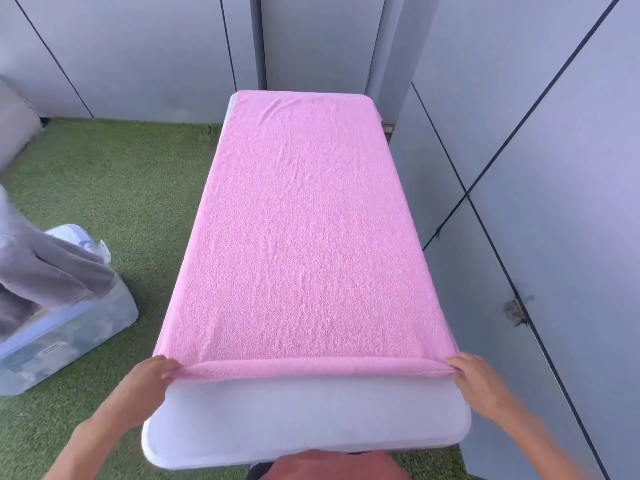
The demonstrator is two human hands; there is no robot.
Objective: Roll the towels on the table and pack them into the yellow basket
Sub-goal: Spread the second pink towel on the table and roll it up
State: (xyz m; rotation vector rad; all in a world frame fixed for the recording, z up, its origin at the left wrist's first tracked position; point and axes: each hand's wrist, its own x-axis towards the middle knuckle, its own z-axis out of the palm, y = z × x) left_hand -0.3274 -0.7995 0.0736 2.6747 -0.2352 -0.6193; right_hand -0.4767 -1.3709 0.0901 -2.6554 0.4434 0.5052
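Left hand (152,372): pinches near-left corner of pink towel (304,230). Towel: flat on white worktop (304,420), long axis running straight away from both hands, near hem turned over. Right hand (474,374): pinches near-right corner, equally close.

A long white tabletop (304,424) with rounded corners carries a single pink terry towel (304,220) spread flat along almost its whole length; the towel's far edge reaches the far end of the tabletop, its sides run close to the long edges, and its near edge is turned up into a narrow roll; a bare white strip of tabletop shows in front of that roll; the tabletop stands on a floor of green artificial grass (114,181), where a clear plastic storage box (69,327) sits to the left.
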